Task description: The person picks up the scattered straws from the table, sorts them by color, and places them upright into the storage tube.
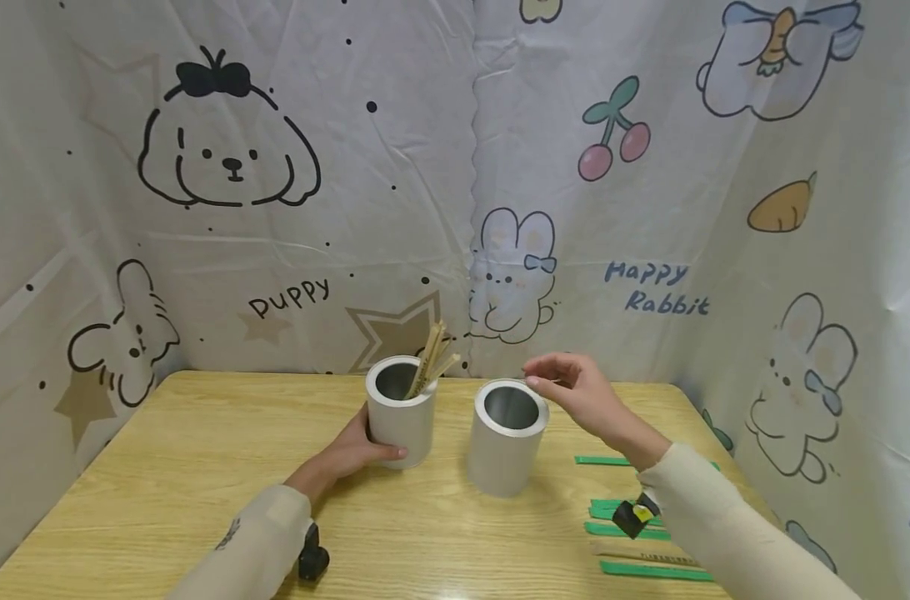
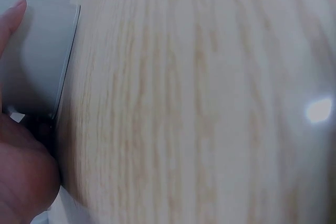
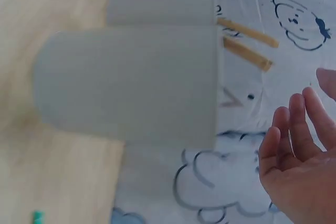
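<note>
Stretching both forearms forward over a tabletop point(image 1: 237, 442), you grip a white container with your left hand point(image 1: 357, 446), its thumb curved across the front of the left container point(image 1: 402, 425). Your right hand point(image 1: 582, 396) hangs just above the rim of the right container point(image 1: 503, 462), wrist bent inward, fingers loosely bent and holding nothing. Both arms wear cream sleeves point(image 1: 256, 537), with a small black device at each wrist.

The pale yellow tabletop, marked with wood grain, runs up to a white fabric backdrop point(image 1: 395, 208) that hangs behind and along both sides, printed with a puppy's face, rabbits, stars, a pair of cherries and the words "Puppy" and "Happy Rabbit."

Two containers stand upright near each other before you, a narrow gap between them. Light brown sticks point(image 1: 425, 367), at least two, lean out of the left one; the right one shows a bare grey interior from above. Near your right forearm lie at least four green strips point(image 1: 653, 571) and one tan strip point(image 1: 623, 551), roughly parallel, some partly hidden beneath your sleeve, so a full count cannot be made.
</note>
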Tool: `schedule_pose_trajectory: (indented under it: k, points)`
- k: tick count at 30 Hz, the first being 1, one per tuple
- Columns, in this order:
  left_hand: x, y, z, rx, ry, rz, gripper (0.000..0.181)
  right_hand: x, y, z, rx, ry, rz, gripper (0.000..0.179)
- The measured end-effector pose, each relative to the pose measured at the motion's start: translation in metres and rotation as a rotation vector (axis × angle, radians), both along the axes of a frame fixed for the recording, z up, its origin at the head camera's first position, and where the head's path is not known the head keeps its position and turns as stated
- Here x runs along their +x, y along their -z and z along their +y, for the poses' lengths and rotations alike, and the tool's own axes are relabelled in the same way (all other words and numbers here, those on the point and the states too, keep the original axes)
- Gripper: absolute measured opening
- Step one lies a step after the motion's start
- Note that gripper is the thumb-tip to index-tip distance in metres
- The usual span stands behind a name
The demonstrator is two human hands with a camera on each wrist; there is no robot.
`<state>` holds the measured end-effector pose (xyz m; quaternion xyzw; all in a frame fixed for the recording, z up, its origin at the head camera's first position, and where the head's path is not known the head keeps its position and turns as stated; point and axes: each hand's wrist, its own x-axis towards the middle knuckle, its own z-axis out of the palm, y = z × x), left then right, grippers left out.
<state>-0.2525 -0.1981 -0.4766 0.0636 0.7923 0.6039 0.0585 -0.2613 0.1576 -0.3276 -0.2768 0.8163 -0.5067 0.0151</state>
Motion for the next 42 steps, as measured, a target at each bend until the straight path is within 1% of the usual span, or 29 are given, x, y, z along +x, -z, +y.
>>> schedule_pose_trajectory:
  k: [3, 8, 11, 13, 19, 23, 25, 28, 35, 39, 42]
  points:
    - [0.0, 0.0, 0.001, -0.001, 0.001, 0.0, 0.111, 0.007, 0.012, 0.021, 0.006, -0.009, -0.011, 0.025]
    - [0.001, -0.002, 0.001, 0.0, 0.004, -0.004, 0.112, 0.018, 0.03, 0.057, 0.054, 0.025, -0.022, 0.026]
    - [0.001, -0.002, 0.0, 0.001, 0.004, -0.003, 0.112, 0.022, 0.039, 0.075, 0.076, 0.013, -0.037, 0.027]
    - [0.002, -0.002, -0.001, 0.003, 0.007, -0.002, 0.112, 0.024, 0.046, 0.086, 0.092, 0.002, -0.062, 0.029]
    - [0.001, -0.003, -0.001, -0.003, 0.011, -0.002, 0.111, 0.029, 0.073, 0.121, 0.165, -0.072, -0.162, 0.032]
    - [0.0, -0.003, -0.001, -0.002, 0.006, -0.001, 0.11, 0.032, 0.089, 0.14, 0.19, -0.138, -0.208, 0.034]
    - [0.0, -0.003, -0.001, 0.0, 0.013, 0.0, 0.11, 0.034, 0.095, 0.148, 0.182, -0.168, -0.231, 0.034]
    - [-0.001, -0.004, -0.001, 0.001, 0.021, 0.0, 0.111, 0.04, 0.104, 0.16, 0.185, -0.192, -0.262, 0.031]
    - [0.0, -0.003, -0.001, 0.0, 0.028, -0.004, 0.111, 0.049, 0.124, 0.185, 0.174, -0.237, -0.301, 0.028]
    - [0.0, -0.002, -0.001, 0.007, 0.037, -0.001, 0.11, 0.053, 0.13, 0.197, 0.17, -0.237, -0.319, 0.025]
    - [0.001, -0.002, 0.0, 0.015, 0.04, -0.001, 0.111, 0.055, 0.13, 0.201, 0.177, -0.223, -0.29, 0.023]
